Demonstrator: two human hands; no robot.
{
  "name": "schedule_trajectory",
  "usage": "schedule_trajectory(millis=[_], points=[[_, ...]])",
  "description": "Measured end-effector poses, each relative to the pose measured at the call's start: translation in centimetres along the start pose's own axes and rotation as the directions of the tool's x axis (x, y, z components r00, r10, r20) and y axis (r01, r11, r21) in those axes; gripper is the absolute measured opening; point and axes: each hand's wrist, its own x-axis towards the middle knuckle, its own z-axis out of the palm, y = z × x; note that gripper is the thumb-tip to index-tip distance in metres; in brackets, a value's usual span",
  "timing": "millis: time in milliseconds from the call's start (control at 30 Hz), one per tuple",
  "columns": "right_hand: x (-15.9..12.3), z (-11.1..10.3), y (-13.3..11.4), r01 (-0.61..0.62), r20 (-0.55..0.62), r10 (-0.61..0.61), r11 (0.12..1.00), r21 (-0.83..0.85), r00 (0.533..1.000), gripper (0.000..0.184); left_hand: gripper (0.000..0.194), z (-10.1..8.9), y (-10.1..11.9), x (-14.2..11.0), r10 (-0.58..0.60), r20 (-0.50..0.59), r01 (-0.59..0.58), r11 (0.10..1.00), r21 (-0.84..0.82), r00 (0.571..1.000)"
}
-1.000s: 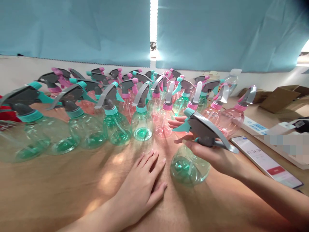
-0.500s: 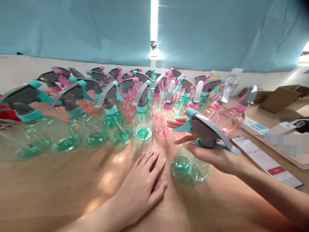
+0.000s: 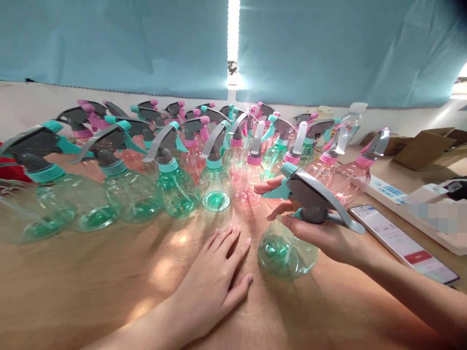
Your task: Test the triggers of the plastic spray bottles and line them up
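Note:
A green spray bottle (image 3: 286, 250) with a grey and teal trigger head stands close in front of me, slightly right of centre. My right hand (image 3: 321, 236) is around its neck from the right, the thumb on the near side and the fingers reaching past behind the trigger. Part of that grip is hidden by the spray head. My left hand (image 3: 219, 272) lies flat on the wooden table, palm down with fingers stretched, just left of the bottle and apart from it. Nothing is in it.
Several green spray bottles (image 3: 177, 192) and pink spray bottles (image 3: 350, 180) stand in rows along the back. At right lie a phone (image 3: 401, 243) showing a timer, a power strip (image 3: 386, 187) and cardboard (image 3: 423, 148). A clear plastic bottle (image 3: 353, 121) stands behind.
The fingers of my right hand have drawn in slightly toward the bottle's neck. My left hand and the bottles have stayed in place.

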Motion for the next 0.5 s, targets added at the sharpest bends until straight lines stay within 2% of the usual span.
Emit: schedule_trajectory(millis=[500], points=[[-0.02, -0.13, 0.21, 0.031, -0.004, -0.032, 0.998, -0.045, 0.999, 0.046, 0.051, 0.05, -0.04, -0.02, 0.006, -0.002, -0.006, 1.000, 0.004, 1.000]])
